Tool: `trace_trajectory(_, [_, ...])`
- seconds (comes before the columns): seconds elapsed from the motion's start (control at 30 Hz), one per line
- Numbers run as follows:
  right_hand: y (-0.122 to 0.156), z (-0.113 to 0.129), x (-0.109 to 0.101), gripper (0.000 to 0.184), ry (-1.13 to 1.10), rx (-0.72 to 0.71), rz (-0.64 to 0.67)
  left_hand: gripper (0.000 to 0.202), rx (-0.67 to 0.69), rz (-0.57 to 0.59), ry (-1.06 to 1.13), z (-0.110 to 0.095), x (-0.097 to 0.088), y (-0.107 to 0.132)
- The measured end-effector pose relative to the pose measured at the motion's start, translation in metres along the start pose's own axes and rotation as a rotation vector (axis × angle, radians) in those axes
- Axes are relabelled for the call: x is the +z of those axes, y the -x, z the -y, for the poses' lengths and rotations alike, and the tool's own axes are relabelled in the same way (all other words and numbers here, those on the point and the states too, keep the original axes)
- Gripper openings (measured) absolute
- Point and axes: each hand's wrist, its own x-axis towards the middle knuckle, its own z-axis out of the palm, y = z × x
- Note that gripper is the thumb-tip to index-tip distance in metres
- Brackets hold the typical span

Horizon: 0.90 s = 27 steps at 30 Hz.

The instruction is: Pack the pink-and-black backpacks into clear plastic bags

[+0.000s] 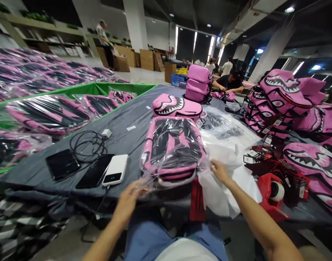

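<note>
Hands clamp the plastic bag (173,145): left hand (128,198) at near edge, right hand (219,172) at corner.

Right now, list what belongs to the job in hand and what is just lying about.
In hand: pink shark-face backpack in clear plastic bag, gripped by left hand, right hand at its edge; white paper sheets.
Lying about: white power bank, black phone, black cable, red tape dispenser.

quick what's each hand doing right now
Left hand: closed on the near edge of the clear plastic bag holding a pink backpack.
Right hand: pinching the same bag's right edge, beside white sheets.
</note>
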Motion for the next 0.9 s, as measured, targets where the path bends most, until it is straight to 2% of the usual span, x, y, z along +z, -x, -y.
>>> trace_trajectory(0.07, [-0.009, -0.011, -0.018, 0.013, 0.021, 0.039, -0.003, 0.055, -0.063, -0.170, 0.013, -0.004, -0.029, -0.006])
trace_trajectory(0.1, [-0.005, -0.016, -0.026, 0.014, 0.034, 0.059, -0.002, 0.053, -0.124, -0.269, 0.031, -0.003, -0.039, -0.004])
trace_trajectory(0.13, [0.005, -0.021, -0.032, 0.017, 0.036, 0.079, 0.008, 0.048, -0.189, -0.319, 0.059, 0.000, -0.045, 0.000])
trace_trajectory(0.17, [0.019, -0.023, -0.036, 0.022, 0.019, 0.102, 0.030, 0.046, -0.255, -0.311, 0.095, 0.005, -0.045, 0.008])
trace_trajectory(0.2, [0.037, -0.024, -0.038, 0.027, -0.018, 0.127, 0.062, 0.048, -0.316, -0.227, 0.128, 0.012, -0.040, 0.018])
trace_trajectory(0.23, [0.056, -0.022, -0.037, 0.032, -0.061, 0.153, 0.094, 0.053, -0.355, -0.095, 0.145, 0.018, -0.028, 0.029])
trace_trajectory(0.3, [0.094, -0.012, -0.025, 0.041, -0.097, 0.179, 0.117, 0.061, -0.352, 0.206, 0.119, 0.027, 0.008, 0.050])
trace_trajectory(0.37, [0.123, 0.003, -0.003, 0.059, 0.000, 0.126, 0.044, 0.060, -0.219, 0.321, 0.044, 0.027, 0.055, 0.062])
trace_trajectory(0.4, [0.132, 0.012, 0.011, 0.067, 0.075, 0.069, -0.013, 0.059, -0.137, 0.338, 0.014, 0.025, 0.078, 0.063])
trace_trajectory(0.5, [0.142, 0.029, 0.054, 0.071, 0.252, -0.112, -0.133, 0.051, -0.022, 0.406, -0.013, 0.013, 0.134, 0.053])
trace_trajectory(0.57, [0.140, 0.027, 0.074, 0.075, 0.310, -0.146, -0.144, 0.045, -0.031, 0.453, 0.007, 0.008, 0.155, 0.044])
trace_trajectory(0.67, [0.144, 0.009, 0.083, 0.094, 0.322, -0.112, -0.066, 0.045, -0.026, 0.606, 0.010, 0.010, 0.160, 0.040])
trace_trajectory(0.7, [0.150, 0.002, 0.082, 0.099, 0.315, -0.119, -0.017, 0.046, 0.035, 0.670, -0.026, 0.013, 0.157, 0.040])
trace_trajectory(0.77, [0.167, -0.011, 0.077, 0.104, 0.304, -0.182, 0.100, 0.047, 0.292, 0.723, -0.178, 0.020, 0.145, 0.039])
trace_trajectory(0.83, [0.184, -0.017, 0.074, 0.107, 0.302, -0.249, 0.197, 0.043, 0.675, 0.644, -0.415, 0.028, 0.134, 0.033])
trace_trajectory(0.9, [0.198, -0.017, 0.074, 0.106, 0.311, -0.265, 0.238, 0.041, 1.056, 0.554, -0.648, 0.031, 0.128, 0.022])
